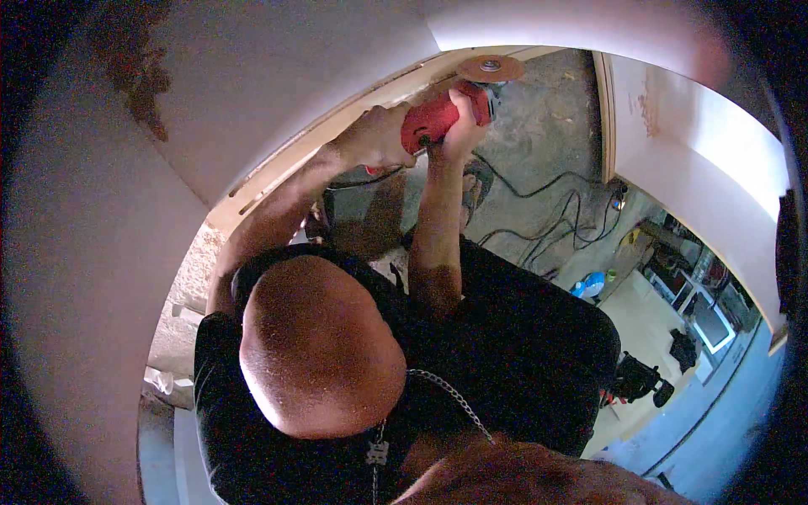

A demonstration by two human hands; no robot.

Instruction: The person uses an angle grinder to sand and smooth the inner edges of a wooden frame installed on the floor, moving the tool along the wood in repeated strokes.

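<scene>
A red angle grinder (433, 119) with a flat orange-brown disc (491, 68) is held close to the pale wooden edge (345, 126) of a large white panel (278, 84). My right hand (465, 126) is closed round its body near the disc end. At the rear end of the grinder, my left hand (383, 139) is closed on the body, its fingers partly hidden. The disc lies near the far end of the wooden edge. Whether they touch, I cannot tell. A dark shoe (478, 187) shows beyond my right forearm.
A black cable (560, 223) loops across the grey concrete floor (547, 118). Another white panel with a wooden edge (604, 118) stands to the right. A blue object (589, 284), a white-framed pane (709, 320) and a black item (638, 379) lie farther right.
</scene>
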